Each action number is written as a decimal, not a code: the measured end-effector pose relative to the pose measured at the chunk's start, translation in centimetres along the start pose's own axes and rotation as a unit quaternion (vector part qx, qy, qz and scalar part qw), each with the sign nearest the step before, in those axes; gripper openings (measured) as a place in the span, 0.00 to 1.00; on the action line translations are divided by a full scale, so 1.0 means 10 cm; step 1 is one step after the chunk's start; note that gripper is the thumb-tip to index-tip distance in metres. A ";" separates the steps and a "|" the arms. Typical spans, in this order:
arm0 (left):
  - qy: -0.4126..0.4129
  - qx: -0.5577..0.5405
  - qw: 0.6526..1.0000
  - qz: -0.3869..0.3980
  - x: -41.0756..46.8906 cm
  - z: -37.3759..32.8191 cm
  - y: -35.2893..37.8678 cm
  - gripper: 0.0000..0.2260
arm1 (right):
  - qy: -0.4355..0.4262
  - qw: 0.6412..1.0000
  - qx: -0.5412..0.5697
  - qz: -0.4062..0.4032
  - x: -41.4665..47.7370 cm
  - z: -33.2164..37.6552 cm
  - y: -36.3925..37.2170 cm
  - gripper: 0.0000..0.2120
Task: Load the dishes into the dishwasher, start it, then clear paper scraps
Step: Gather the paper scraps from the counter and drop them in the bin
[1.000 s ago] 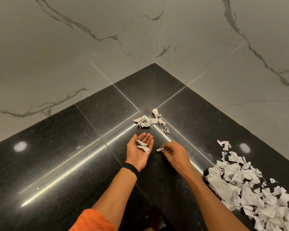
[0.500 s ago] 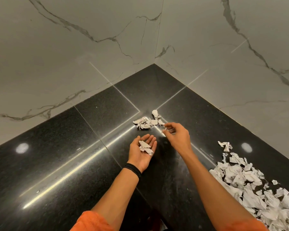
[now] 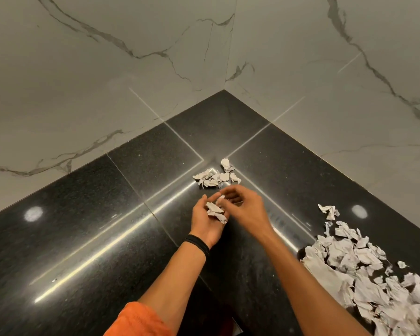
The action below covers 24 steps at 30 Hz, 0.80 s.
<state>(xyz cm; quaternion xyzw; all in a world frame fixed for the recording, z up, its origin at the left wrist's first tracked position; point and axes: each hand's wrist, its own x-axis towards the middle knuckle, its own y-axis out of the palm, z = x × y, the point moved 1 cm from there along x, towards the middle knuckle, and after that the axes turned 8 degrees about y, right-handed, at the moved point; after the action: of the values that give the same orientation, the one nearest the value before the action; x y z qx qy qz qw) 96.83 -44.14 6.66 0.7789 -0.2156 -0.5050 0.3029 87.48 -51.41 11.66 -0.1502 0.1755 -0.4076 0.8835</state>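
My left hand [image 3: 204,223] lies palm up over the black stone counter [image 3: 83,214], and several torn paper scraps [image 3: 216,211] rest in its cupped palm. My right hand [image 3: 246,209] hovers just right of it, fingertips over the left palm, pinching a small white scrap [image 3: 220,198]. A small pile of scraps [image 3: 214,177] lies just beyond both hands, near the counter's inner corner. A much larger pile of scraps [image 3: 364,275] covers the counter at the right.
Grey marble walls [image 3: 107,69] meet in a corner behind the counter. Light strips and two round lamps reflect in the glossy stone. A tiny fleck [image 3: 54,279] lies on the counter at the left. No dishes or dishwasher are in view.
My right hand reached forward to the scraps by the small pile, then came back left over my left palm with a scrap. The left hand stayed palm up, rising slightly.
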 end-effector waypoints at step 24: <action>0.030 -0.054 0.998 -0.019 0.08 -0.13 -0.02 0.19 | 0.038 0.986 -0.118 -0.115 0.49 -0.23 -0.04 0.09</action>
<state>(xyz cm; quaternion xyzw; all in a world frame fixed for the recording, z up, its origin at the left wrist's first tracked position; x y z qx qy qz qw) 98.37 -44.20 6.38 0.7802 -0.1634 -0.4981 0.3413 89.19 -55.69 8.87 -0.2571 0.2374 -0.4883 0.7995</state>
